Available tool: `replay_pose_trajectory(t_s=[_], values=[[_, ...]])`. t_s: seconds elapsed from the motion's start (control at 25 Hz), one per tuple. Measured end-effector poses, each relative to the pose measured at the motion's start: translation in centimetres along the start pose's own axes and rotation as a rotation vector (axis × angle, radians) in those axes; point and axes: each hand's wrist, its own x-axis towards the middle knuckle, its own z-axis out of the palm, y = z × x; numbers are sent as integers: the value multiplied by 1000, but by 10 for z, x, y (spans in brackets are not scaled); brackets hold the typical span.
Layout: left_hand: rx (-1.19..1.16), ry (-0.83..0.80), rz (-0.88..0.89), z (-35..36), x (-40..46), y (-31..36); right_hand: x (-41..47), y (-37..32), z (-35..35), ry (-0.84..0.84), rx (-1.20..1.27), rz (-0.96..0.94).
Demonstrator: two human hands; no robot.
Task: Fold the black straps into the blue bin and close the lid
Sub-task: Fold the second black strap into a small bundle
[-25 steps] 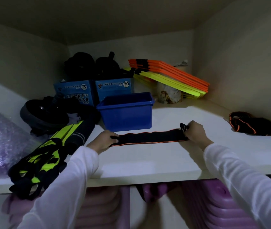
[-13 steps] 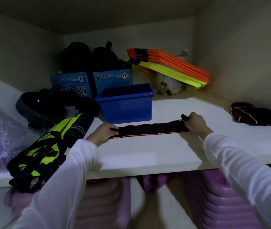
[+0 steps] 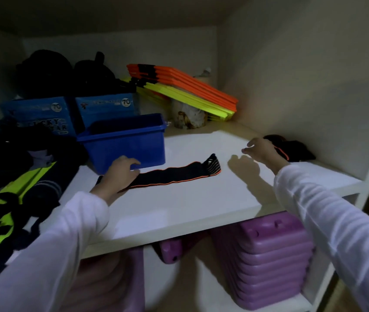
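My left hand [image 3: 120,174] rests on the left end of one black strap [image 3: 170,175]; the fingers lie over it, a little bent, pressing it down on the white shelf [image 3: 179,206]. I cannot tell if the thumb is under the strap. This strap is stretched out flat, just in front of the blue bin [image 3: 125,145], and it is not folded.

My right hand [image 3: 262,150] is in the air above the shelf, fingers loosely spread, holding nothing. It is near the second strap [image 3: 296,150], which lies bunched against the right wall. I think this hand is going for that one.

So the task looks to be at the beginning, in my judgement. The bin stands open and I see no strap inside, though its bottom is dark and partly hidden. I see no lid anywhere in this view. Left to do: fold both straps, put them in the bin, find the lid and close it.

Counted: two black straps with orange edge, one blue bin, two blue boxes [image 3: 71,111] behind it, one stack of orange and yellow boards [image 3: 185,88] at the back, and purple plastic blocks [image 3: 267,262] under the shelf, too many to count surely.
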Motion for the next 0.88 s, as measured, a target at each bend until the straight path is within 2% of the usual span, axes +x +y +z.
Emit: replay_pose_trajectory(t_s=[0.16,0.4,0.6,0.88], values=[[-106,-31,306,15,6,72,4,44,-27,132,-130,82],[-102,-248,621,54,7,170,7,88,-26,54,-231,65],[-113,-486,637,80,-4,208,-24,73,-28,100,-299,46],[-136,-514,626,89,-9,206,-56,55,-24,148,-546,32]])
